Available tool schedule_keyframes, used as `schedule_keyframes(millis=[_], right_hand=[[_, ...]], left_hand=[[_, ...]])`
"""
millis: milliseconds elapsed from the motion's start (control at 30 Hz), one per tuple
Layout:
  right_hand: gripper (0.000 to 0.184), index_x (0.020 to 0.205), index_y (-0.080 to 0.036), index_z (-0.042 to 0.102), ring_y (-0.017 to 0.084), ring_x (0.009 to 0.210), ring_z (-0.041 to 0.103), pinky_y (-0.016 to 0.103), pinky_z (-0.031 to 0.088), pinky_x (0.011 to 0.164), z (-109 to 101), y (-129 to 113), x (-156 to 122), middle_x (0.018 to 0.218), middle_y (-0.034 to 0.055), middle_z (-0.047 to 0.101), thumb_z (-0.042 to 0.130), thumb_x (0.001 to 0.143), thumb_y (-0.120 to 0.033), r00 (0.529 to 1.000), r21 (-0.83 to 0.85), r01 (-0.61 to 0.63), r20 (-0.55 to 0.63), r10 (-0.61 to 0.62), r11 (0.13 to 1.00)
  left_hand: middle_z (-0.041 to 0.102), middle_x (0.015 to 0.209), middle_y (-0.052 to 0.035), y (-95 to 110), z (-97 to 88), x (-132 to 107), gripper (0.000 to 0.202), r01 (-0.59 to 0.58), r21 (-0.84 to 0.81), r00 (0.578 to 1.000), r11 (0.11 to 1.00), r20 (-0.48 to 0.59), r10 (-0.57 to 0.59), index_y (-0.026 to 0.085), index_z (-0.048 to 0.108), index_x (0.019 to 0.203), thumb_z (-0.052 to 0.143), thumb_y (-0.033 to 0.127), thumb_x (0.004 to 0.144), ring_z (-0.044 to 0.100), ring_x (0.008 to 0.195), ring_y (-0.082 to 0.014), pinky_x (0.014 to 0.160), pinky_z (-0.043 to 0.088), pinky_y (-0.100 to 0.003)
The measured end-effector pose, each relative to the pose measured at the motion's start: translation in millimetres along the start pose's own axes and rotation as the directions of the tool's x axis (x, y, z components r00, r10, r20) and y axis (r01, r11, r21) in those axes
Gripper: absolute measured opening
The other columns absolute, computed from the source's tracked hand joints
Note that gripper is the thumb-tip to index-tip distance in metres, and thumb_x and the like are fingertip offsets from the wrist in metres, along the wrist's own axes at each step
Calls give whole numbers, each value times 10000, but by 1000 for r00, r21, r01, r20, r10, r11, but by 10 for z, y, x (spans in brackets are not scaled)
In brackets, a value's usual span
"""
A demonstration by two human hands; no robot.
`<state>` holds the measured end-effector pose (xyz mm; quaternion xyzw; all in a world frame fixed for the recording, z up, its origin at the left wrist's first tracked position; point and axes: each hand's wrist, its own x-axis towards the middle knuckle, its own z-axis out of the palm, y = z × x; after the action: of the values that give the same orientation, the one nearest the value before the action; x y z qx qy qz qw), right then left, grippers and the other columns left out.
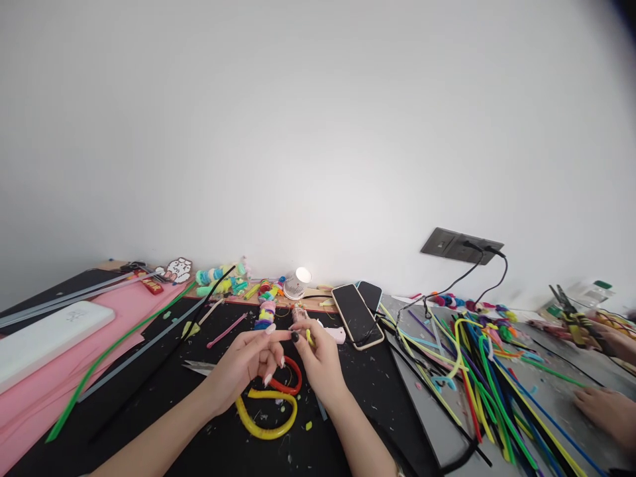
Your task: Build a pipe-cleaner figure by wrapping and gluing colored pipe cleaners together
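Note:
My left hand (246, 368) is raised over the black table mat, its thumb and index finger pressed together at the tips of my right fingers. Whatever may be between those fingertips is too small to make out. My right hand (318, 358) is closed in a pinch, with a small yellow piece (311, 338) showing among its fingers. Beneath my hands lie scissors with a yellow handle loop (268, 432), a red handle loop (297, 376) and a metal blade (197, 366) pointing left. A stack of colourful fuzzy rings (267, 310) stands just beyond my left fingertips.
Two phones (355, 311) lie beyond my right hand, near a white paper cup (297, 283). Pipe cleaners (491, 391) spread across the grey table at right. Another person's hand (603, 414) rests there; their other holds pliers (571, 321). A white case (54, 341) sits left on pink sheets.

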<state>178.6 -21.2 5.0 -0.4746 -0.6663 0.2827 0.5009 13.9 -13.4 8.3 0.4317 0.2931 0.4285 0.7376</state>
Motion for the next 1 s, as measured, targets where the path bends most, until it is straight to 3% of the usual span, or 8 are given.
schedule_keyframes(millis=[133,233,500,600,733,867,1000], right_hand=[[234,663,-196,501,146,596,441,253,303,564,-24,7,-4,630,-5,496,467,889,-249,995,-226,103,21,-101,969],[250,638,-209,433,147,575,410,263,262,544,-46,28,-1,614,-6,468,426,889,-211,989,-324,146,44,-139,935],[274,627,-218,390,149,558,433,265,273,544,-5,21,-21,592,-5,472,373,901,-205,996,-248,82,-17,-89,965],[282,623,-217,395,144,550,426,262,277,546,-34,35,-15,583,-13,466,365,904,-212,990,-253,69,-104,-98,965],[295,611,-206,455,137,536,439,255,290,547,-115,69,23,569,-19,486,392,898,-235,967,-271,-17,-250,-53,963],[180,657,-200,590,153,591,539,251,362,584,-70,96,32,632,2,619,534,828,-201,997,-152,1,-75,-13,988],[221,555,-197,577,138,535,511,236,324,523,9,80,-2,567,-11,611,675,749,-230,994,-163,13,106,4,986]], left_hand=[[598,619,-25,-18,-1,15,381,70,-32,996,997,50,-68,98,680,1050,596,395,827,443,425,-73,430,332,-212],[602,646,-27,-11,-27,19,358,110,-79,992,991,67,-105,116,691,1046,575,386,841,442,427,-67,432,331,-207],[613,700,-36,-24,-50,-13,352,225,-212,968,951,163,-193,147,684,1118,517,337,874,456,447,-63,443,370,-198],[603,654,-32,-25,-64,-3,329,188,-222,979,957,124,-164,124,702,1074,546,314,855,447,428,-64,427,376,-199],[549,569,-6,27,-133,36,253,71,-291,995,954,-48,-89,95,732,945,580,260,827,411,415,-58,433,406,-201],[545,578,1,79,-146,62,220,23,-362,989,932,-127,-74,112,720,926,560,242,848,417,428,-55,431,406,-188],[527,569,16,84,-105,64,185,7,-383,985,924,-156,-72,114,711,879,563,221,847,420,422,-49,422,395,-180]])
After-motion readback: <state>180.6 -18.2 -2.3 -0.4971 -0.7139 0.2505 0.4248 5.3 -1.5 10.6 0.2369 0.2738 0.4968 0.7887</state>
